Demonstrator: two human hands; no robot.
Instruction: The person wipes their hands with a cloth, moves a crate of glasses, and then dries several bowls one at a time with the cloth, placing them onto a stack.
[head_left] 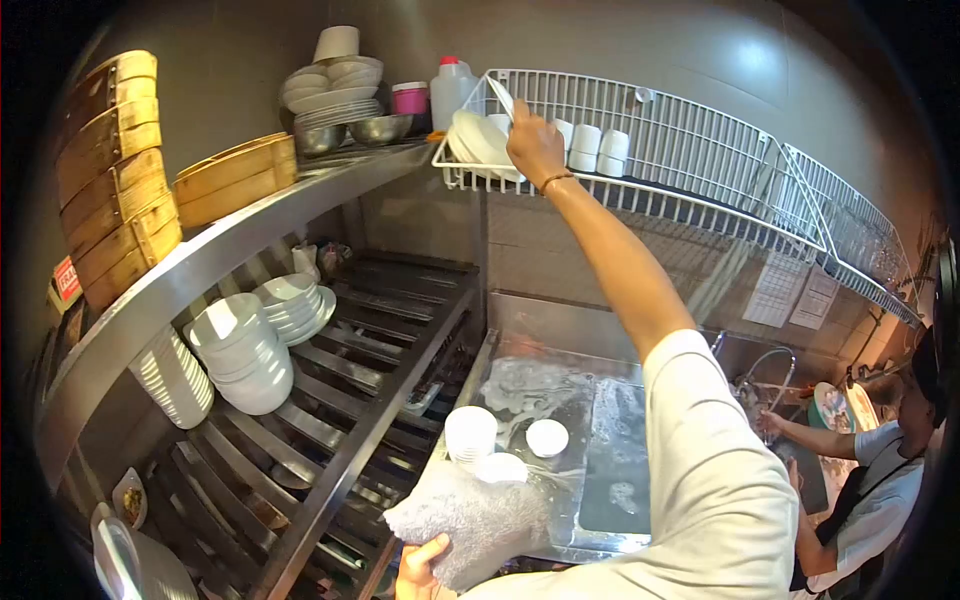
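Note:
My right hand [538, 145] reaches up to the white wire rack [690, 120] on the wall. Its fingers are closed on the edge of a white plate [500, 97], which stands tilted at the rack's left end. More white plates [478, 140] lean just below it, and white cups [598, 150] stand to the right of the hand. Low at the front, my left hand [424, 565] grips a grey towel [480, 520], thumb on top. Behind the towel are a stack of white bowls [470, 434] and a single white bowl [547, 438], both by the sink.
A soapy steel sink [612, 480] lies below the rack. Left are slatted shelves [340, 375] with stacked white bowls [240, 350], and above them bamboo steamers [120, 180]. At the right a co-worker [870, 480] works at a tap [775, 360].

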